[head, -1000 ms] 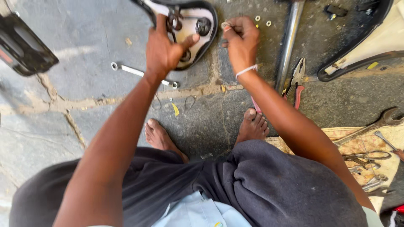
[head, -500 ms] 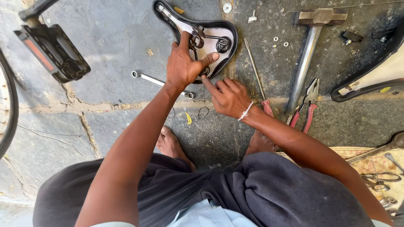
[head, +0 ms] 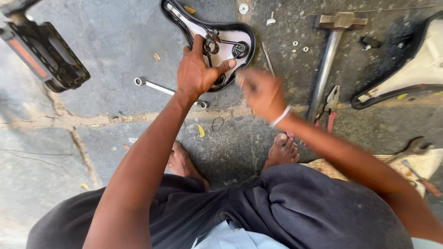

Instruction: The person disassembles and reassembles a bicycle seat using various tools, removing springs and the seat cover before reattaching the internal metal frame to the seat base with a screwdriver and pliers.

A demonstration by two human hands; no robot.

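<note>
Black-rimmed bicycle saddle (head: 230, 39) lies upside down on the concrete floor (head: 115, 41) at twelve o'clock, its long axis running from the nose at ten o'clock to the wide rear at four. Left hand (head: 196, 74) clamps its near edge. Right hand (head: 260, 92), blurred beside it, grip unreadable.

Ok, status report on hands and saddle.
Left hand gripping upturned bicycle saddle. Right hand blurred beside it, grip unclear. Spanner under left wrist.
</note>
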